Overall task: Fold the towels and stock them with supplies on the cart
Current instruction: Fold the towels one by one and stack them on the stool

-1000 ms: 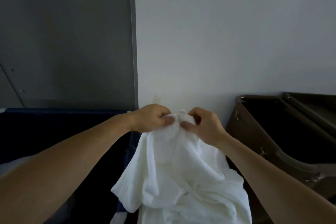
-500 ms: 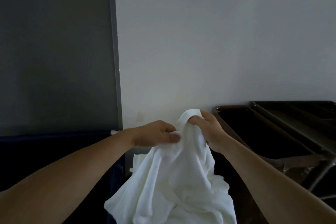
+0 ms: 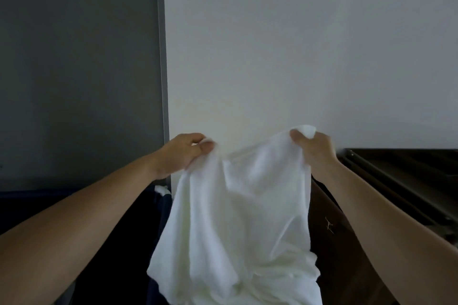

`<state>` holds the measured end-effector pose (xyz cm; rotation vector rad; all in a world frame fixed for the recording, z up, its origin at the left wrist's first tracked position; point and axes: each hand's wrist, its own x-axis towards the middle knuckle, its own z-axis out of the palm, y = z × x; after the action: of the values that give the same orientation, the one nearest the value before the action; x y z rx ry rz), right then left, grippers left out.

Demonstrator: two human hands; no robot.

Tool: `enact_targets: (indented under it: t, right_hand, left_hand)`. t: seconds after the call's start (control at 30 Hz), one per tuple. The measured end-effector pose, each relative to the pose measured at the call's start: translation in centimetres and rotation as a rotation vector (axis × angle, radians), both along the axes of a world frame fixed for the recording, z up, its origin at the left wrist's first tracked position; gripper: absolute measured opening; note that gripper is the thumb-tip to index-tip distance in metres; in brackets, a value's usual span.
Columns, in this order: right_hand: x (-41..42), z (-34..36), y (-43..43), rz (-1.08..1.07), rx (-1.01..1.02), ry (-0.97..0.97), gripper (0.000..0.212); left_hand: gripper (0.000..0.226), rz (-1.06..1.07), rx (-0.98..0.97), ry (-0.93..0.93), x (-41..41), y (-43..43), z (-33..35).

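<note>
A white towel hangs in front of me, held up by its top edge. My left hand pinches the top edge at the left between thumb and fingers. My right hand grips the top right corner, and a bit of cloth sticks out above its fingers. The edge sags between the two hands. The towel's lower part bunches at the bottom of the view, its end hidden.
A dark brown cart with tray-like shelves stands at the right, against the white wall. A dark blue bin sits at the left below a grey panel, with a scrap of white cloth at its rim.
My hands have moved apart along the towel's top edge, from touching each other to a wide spread. The towel has opened out, and the view has tilted upward.
</note>
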<state>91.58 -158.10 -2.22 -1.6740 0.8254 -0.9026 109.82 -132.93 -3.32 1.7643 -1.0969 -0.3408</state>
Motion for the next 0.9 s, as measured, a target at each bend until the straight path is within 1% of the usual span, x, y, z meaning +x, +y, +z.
enact_targets:
  t: [0.03,0.1,0.13,0.17,0.23,0.3,0.37,0.47,0.53,0.63,0.73,0.8,0.87,0.9]
  right_hand:
    - [0.8,0.2,0.8,0.033,-0.025,0.024,0.035]
    - [2.0,0.5,2.9,0.120,-0.140,0.155,0.041]
    - [2.3,0.4,3.8,0.188,-0.189,0.197,0.041]
    - [2.5,0.3,4.7,0.264,-0.208,0.198,0.038]
    - [2.6,0.1,5.9,0.361,-0.157,0.106,0.030]
    - [2.7,-0.1,6.4,0.425,-0.006,-0.036,0.019]
    - [2.7,-0.6,6.7,0.489,0.132,-0.125,0.013]
    - [2.7,-1.3,6.8,0.503,0.215,-0.170,0.009]
    - [2.7,-1.8,6.7,0.494,0.215,-0.197,0.010]
    - [2.8,-2.5,6.6,0.433,0.100,-0.217,0.009]
    - [3.0,-2.7,7.0,0.372,-0.024,-0.205,0.014]
    - [2.9,-2.9,7.1,0.385,-0.079,-0.200,0.017]
    - [2.8,-3.3,7.1,0.429,-0.084,-0.192,0.008]
    - [2.8,-3.5,7.1,0.442,-0.098,-0.176,0.008]
  left_hand:
    - [0.031,-0.066,-0.039,0.060,-0.8,-0.5,0.8]
    - [0.031,-0.182,-0.051,0.147,-2.3,-1.5,2.0]
    - [0.029,-0.223,-0.045,0.164,-3.1,-2.0,2.3]
    - [0.028,-0.232,-0.045,0.169,-3.7,-2.5,2.2]
    - [0.028,-0.186,-0.073,0.179,-4.4,-3.3,1.6]
    - [0.030,-0.152,-0.106,0.218,-4.6,-3.7,0.7]
    - [0.034,-0.155,-0.088,0.184,-4.5,-3.7,0.1]
    - [0.037,-0.150,-0.076,0.126,-4.2,-3.7,-0.1]
    - [0.040,-0.127,-0.066,0.115,-4.1,-3.9,-0.1]
    - [0.038,-0.114,-0.018,0.086,-4.1,-4.2,-0.2]
    - [0.035,-0.120,-0.027,0.108,-4.0,-4.2,-0.7]
    - [0.042,-0.113,-0.025,0.097,-3.7,-4.1,-1.0]
    - [0.050,-0.080,-0.010,0.039,-3.4,-4.0,-0.9]
    - [0.054,-0.069,0.007,-0.012,-3.2,-4.0,-0.8]
